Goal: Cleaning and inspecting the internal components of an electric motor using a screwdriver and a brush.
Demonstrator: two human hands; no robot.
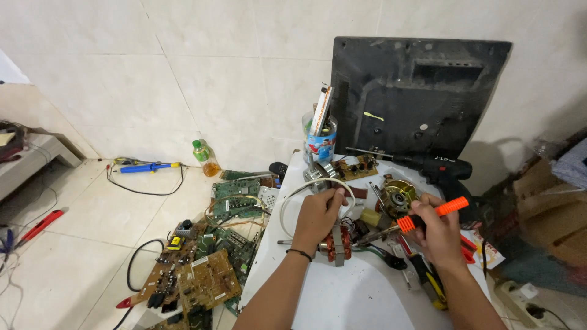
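My left hand (316, 218) grips a white cable loop (292, 197) and rests on top of a motor stator with copper windings (338, 244) on the white table (342, 299). My right hand (439, 234) holds an orange-handled soldering iron (434, 215), its metal tip pointing left and down toward the stator. A round motor part with a brass-coloured hub (396, 195) lies just behind the right hand.
A black monitor back shell (416, 98) leans on the tiled wall. A black cordless drill (437, 168), a clear cup of tools (319, 137), pliers (431, 281) and several circuit boards (208, 275) on the floor surround the table. A power strip (520, 302) sits at right.
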